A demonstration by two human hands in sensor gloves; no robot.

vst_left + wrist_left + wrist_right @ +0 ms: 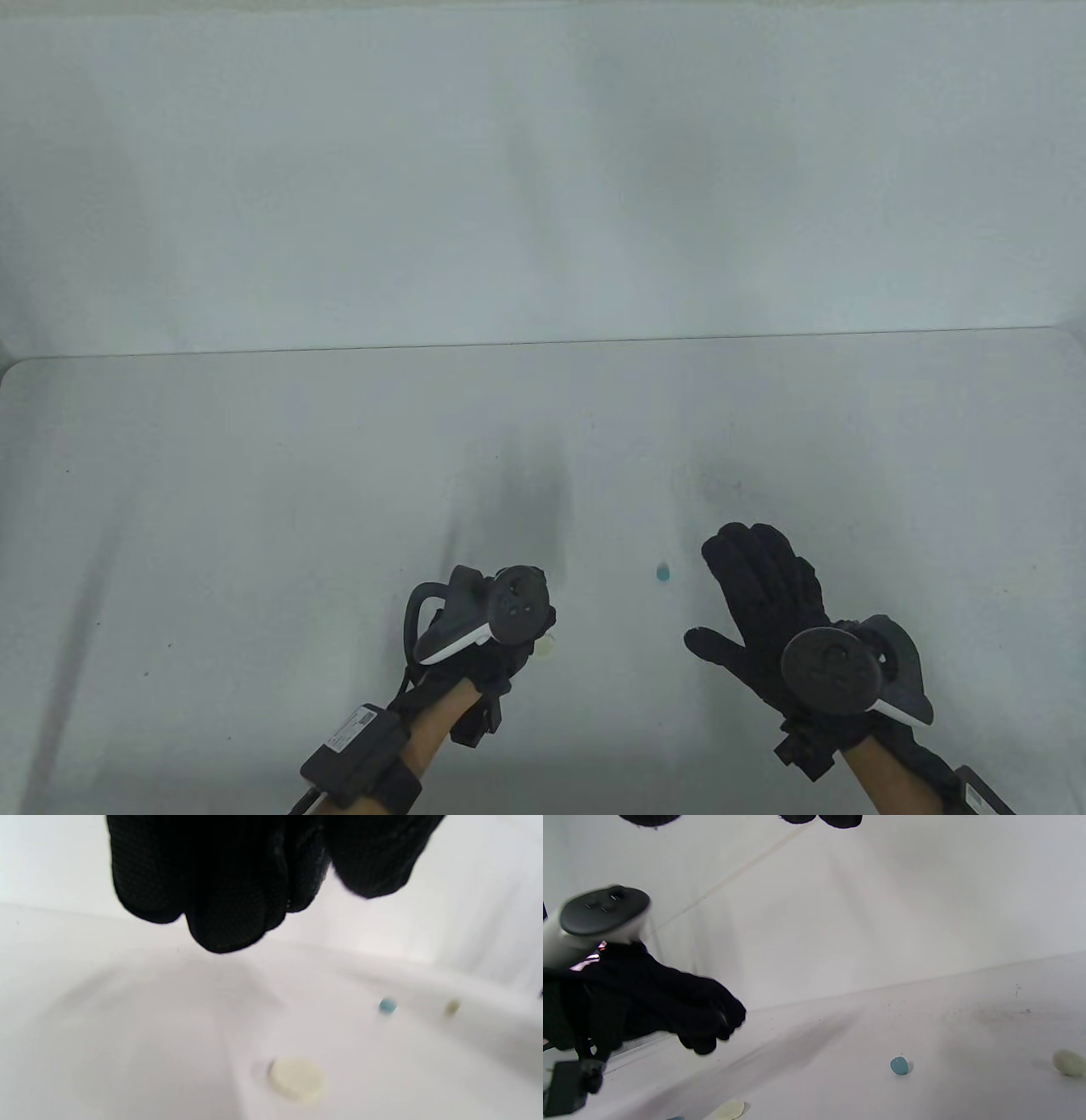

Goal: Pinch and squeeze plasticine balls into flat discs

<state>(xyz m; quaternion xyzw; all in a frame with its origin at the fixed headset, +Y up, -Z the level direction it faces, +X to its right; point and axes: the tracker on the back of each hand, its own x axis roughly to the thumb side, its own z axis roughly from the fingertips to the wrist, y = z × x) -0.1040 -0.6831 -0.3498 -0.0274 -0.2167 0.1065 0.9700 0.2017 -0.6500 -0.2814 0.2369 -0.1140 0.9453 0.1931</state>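
A cream plasticine disc [297, 1079] lies flat on the white table, just below my left hand [509, 649]; only its edge [548, 647] shows in the table view. The left fingers [229, 899] hang loosely curled above it and hold nothing. A small blue ball [663, 572] sits between the hands, apart from both. My right hand [751, 577] hovers palm down with straight fingers to the right of the blue ball. A pale greenish ball [1069, 1063] lies further right of the blue ball [899, 1065]; the right hand hides it in the table view.
The white table [254, 509] meets a white back wall [543, 170] at its far edge. A sliver of something blue [674, 1118] shows at the bottom edge of the right wrist view, beside the cream disc [729, 1109].
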